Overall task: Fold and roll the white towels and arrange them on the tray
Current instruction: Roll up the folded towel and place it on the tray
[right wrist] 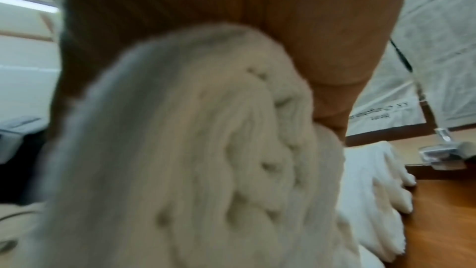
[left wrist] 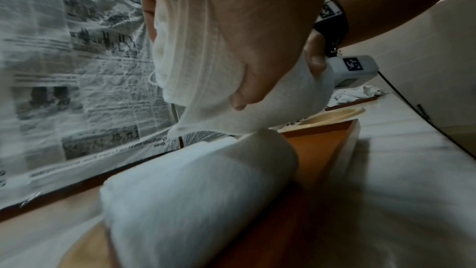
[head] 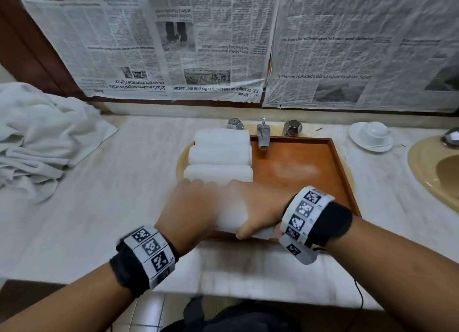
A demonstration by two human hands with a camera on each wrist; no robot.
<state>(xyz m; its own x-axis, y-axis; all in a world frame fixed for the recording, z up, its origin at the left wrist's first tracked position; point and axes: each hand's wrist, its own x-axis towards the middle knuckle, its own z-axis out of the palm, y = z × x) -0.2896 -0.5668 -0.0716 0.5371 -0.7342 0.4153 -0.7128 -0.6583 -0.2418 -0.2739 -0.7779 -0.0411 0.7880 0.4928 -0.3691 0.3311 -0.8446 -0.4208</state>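
Hands gripping towel roll, axis left-right

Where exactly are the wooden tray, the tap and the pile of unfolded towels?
wooden tray (head: pixel 295 169): head view, bare orange floor.
tap (head: pixel 263 136): head view, metal spout.
pile of unfolded towels (head: pixel 42 138): head view, middle of the crumpled heap.

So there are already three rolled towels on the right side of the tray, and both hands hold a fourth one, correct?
Not quite: the three rolled towels lie on the left side of the tray, as the head view shows. Both hands, left and right, do hold a fourth towel.
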